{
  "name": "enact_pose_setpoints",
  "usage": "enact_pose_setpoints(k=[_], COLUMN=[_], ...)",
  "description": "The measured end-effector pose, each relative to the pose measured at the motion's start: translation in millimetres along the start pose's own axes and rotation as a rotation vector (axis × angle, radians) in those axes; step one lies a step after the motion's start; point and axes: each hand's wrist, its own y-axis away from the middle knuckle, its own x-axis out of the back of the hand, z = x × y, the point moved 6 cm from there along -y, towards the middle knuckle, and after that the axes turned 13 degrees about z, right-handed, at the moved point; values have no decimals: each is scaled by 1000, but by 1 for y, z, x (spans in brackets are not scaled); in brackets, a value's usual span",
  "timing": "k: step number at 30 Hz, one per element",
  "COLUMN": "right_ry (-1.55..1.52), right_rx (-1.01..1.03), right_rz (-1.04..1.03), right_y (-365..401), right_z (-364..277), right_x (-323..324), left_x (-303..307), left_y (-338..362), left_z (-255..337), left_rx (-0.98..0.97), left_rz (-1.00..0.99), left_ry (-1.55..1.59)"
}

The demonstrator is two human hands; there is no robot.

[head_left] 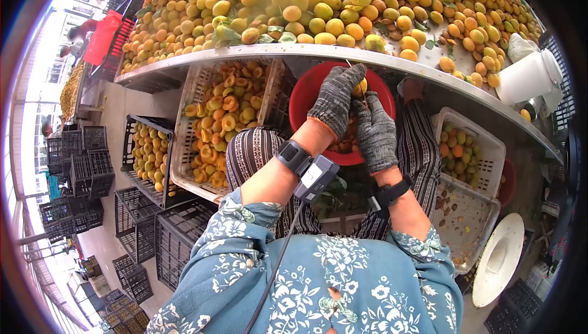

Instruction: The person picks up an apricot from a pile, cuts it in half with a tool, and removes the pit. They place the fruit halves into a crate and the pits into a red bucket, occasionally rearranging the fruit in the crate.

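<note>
My left hand (332, 98), in a grey knitted glove, is closed around an orange-yellow apricot (359, 88). Right beside it, my right hand (376, 135), gloved the same way, has its fingers pressed together at the fruit. Whatever those fingers pinch is too small and hidden to name. A thin pale tip sticks up past my left fingers; its kind cannot be made out. Both hands are over a red tub (300, 102), which has orange-brown pieces at its bottom, partly covered by my hands.
A metal-edged table (275, 48) piled with apricots (294, 12) spans the front. Left of my knees, a pale crate (184, 132) holds halved apricots; a black crate (130, 168) stands beyond. To the right are a white crate (497, 144), a stained tray (453, 236) and a white bucket (530, 77).
</note>
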Motion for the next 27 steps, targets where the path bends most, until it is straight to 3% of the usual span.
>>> enact_pose_setpoints(k=[1,5,7,8,10,14,16,17,19,20,22,23,25,26,27], right_ry=[-253,-472,-587,-586,-660,-659,-264,-264,-842,-842,-1339,-1339,-1221,-1221,-1015], right_rx=[-188,-255,-64,-64,-234,-295,227,227,-171,-170,-709,-708,-737,-732,-597], right_rz=[-54,-59,23,24,-66,-112,-87,-87,-118,-119,-119,-120,-205,-209,-193], right_y=[4,6,0,0,5,9,11,14,19,23,34,33,32,31,27], right_z=[2,23,36,32,30,36,19,18,25,14,4,9,23,22,19], right_x=[-3,-16,-20,-17,-16,-14,-6,-6,-9,-6,-8,-8,-10,-7,-1], left_x=[-3,-3,-7,-8,-9,-13,-17,-18,-19,-16,-8,-9,-9,-10,-11], left_y=[1,-3,5,6,8,14,22,24,27,20,5,7,9,9,10], left_z=[1,-4,-3,-5,0,-6,-6,-5,-11,-18,-21,-18,-22,-19,-10], left_rx=[-27,-103,-78,-78,-255,-94,-40,-40,51,50,-336,-337,-44,-50,-210], left_rz=[-43,-169,-188,-190,-191,-215,-234,-234,-194,-194,-214,-214,-197,-198,-178], left_ry=[11,4,-13,-12,-140,-35,-38,-38,3,3,-268,-267,-83,-81,-234])
